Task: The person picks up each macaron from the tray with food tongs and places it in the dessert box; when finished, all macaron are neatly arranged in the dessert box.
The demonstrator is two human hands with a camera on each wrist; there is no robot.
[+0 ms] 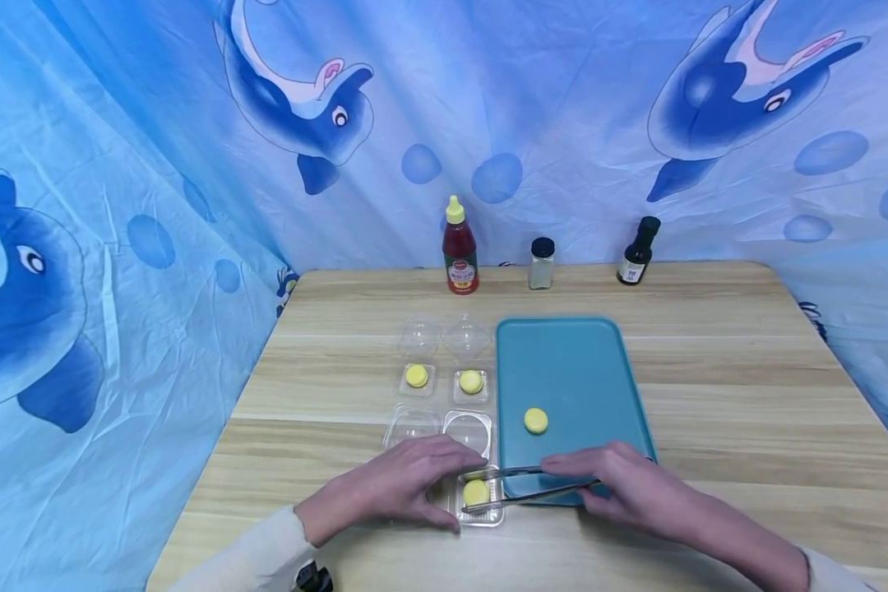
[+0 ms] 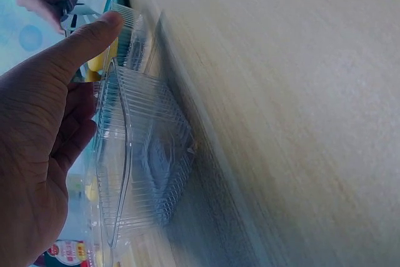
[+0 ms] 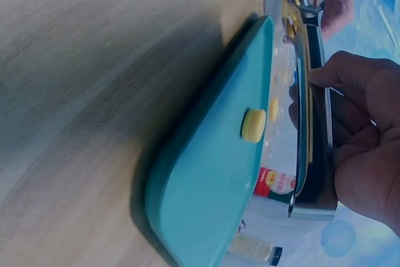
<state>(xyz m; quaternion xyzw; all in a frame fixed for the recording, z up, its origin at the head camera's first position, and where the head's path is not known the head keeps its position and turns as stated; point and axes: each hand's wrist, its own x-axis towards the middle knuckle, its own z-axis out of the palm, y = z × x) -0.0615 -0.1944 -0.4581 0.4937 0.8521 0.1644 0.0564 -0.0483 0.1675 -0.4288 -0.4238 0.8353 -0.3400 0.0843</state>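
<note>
My right hand holds metal tongs by their arms, over the near end of a teal tray. The tong tips stand apart on either side of a yellow macaron, which sits in a small clear plastic box. Around the left side of that box is my left hand, thumb and fingers spread; whether it touches the box I cannot tell. An empty ribbed clear box stands beside this hand in the left wrist view. Another yellow macaron lies on the tray.
Two more macarons, a left one and a right one, sit in clear boxes with raised lids farther back. A red sauce bottle, a spice jar and a dark bottle line the table's back edge, before a blue dolphin curtain.
</note>
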